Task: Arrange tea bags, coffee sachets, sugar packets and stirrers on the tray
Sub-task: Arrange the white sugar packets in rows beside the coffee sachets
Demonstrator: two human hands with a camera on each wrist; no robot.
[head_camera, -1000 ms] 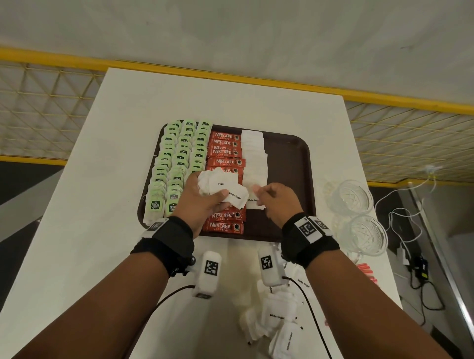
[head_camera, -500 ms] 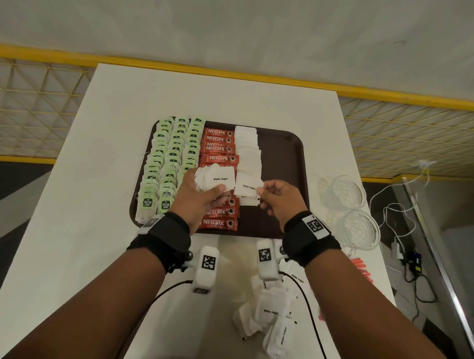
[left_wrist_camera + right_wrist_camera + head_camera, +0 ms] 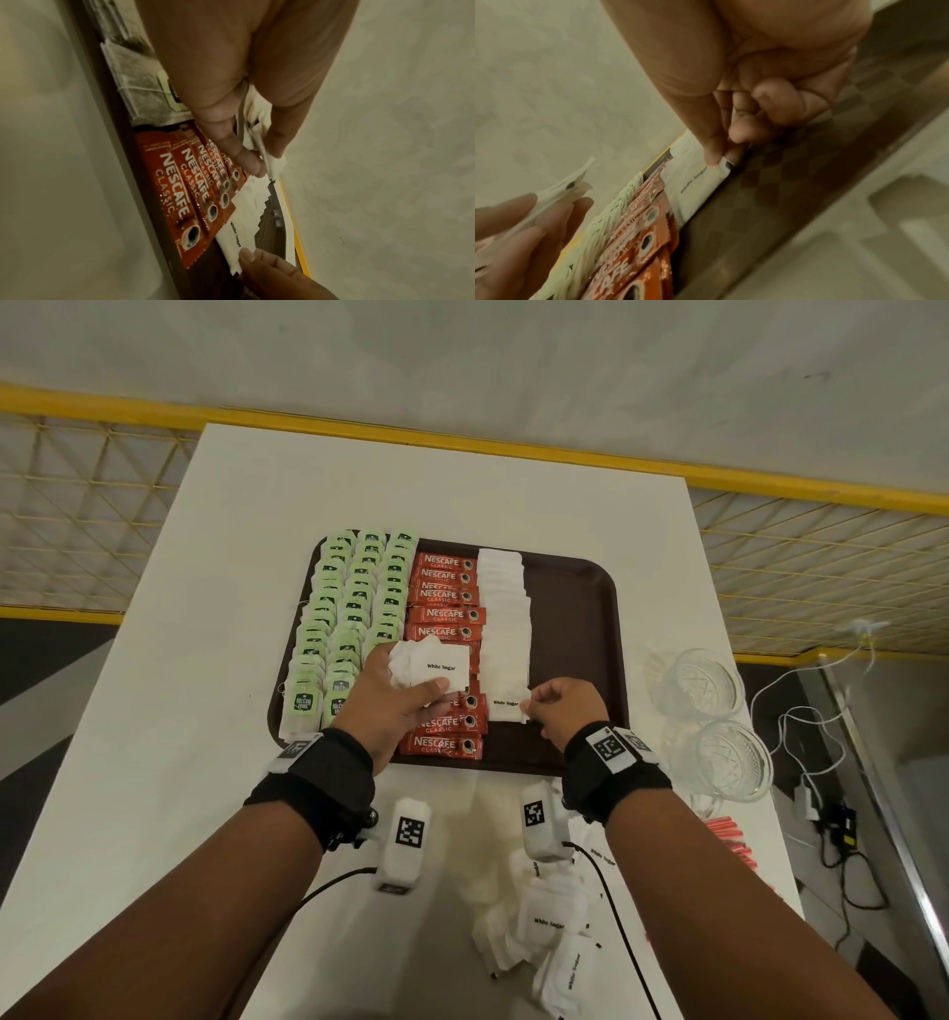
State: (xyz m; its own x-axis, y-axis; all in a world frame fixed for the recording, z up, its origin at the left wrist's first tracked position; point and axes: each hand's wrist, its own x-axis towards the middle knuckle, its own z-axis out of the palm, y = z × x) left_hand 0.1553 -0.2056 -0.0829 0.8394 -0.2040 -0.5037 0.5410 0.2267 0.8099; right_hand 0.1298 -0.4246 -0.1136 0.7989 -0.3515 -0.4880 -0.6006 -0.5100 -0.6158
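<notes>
On the brown tray (image 3: 570,608), the right hand (image 3: 562,706) pinches one white sugar packet (image 3: 508,706) by its near right corner at the near end of the sugar column (image 3: 503,608). The left hand (image 3: 390,701) grips a bunch of sugar packets (image 3: 436,667) above the Nescafé sachets (image 3: 447,595), hiding several of them. Green-tagged tea bags (image 3: 349,608) fill the tray's left side. On the white table (image 3: 179,711), loose sugar packets (image 3: 549,922) lie near, under the right forearm; two glass bowls (image 3: 714,716) and red stirrers (image 3: 729,839) sit to the right.
</notes>
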